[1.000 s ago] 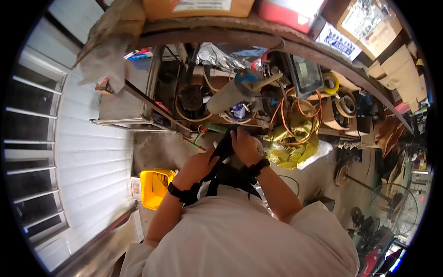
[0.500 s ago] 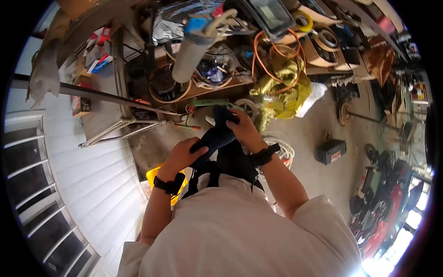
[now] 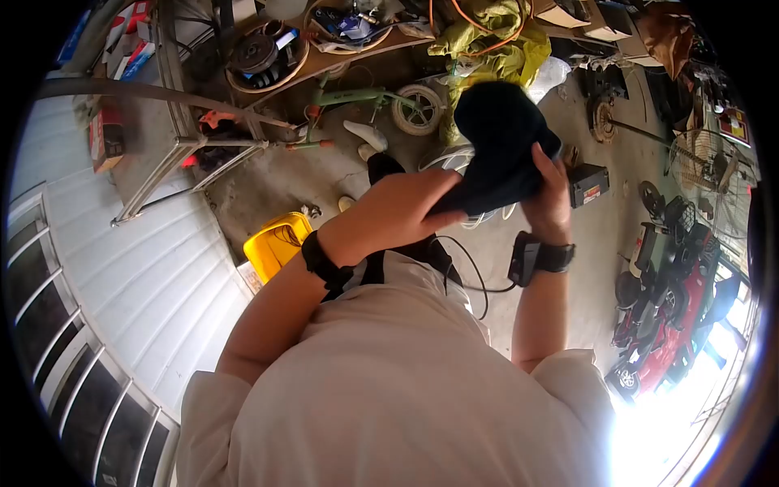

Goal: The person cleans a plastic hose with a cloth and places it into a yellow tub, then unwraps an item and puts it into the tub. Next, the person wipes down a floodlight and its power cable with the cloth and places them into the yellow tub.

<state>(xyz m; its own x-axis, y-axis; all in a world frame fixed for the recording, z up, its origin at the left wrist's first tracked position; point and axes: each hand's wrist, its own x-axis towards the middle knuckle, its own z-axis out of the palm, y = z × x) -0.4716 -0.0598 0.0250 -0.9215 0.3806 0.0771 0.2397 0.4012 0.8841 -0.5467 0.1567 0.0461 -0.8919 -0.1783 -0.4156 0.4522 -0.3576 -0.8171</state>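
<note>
A dark cloth item (image 3: 503,146), navy or black, is held up in front of my body, right of the middle. My left hand (image 3: 406,204) grips its lower left end, with the thumb below and the fingers above. On its right side, my right hand (image 3: 549,195) holds the edge, the fingertips pointing up against the cloth. Black bands circle both wrists, and the right one carries a small dark device (image 3: 523,258). The exact shape of the cloth cannot be made out.
A yellow bin (image 3: 276,243) stands on the floor at the left. Beyond are a green scooter (image 3: 349,96), a metal-framed table (image 3: 187,146) and yellow-green sacking (image 3: 487,40). A dark box (image 3: 588,185) sits on the floor at the right, with a red vehicle (image 3: 673,333) farther off.
Both hands have carried the dark cloth to the right and raised it, and it looks larger and more spread. The view has tilted down, showing more floor and less shelf.
</note>
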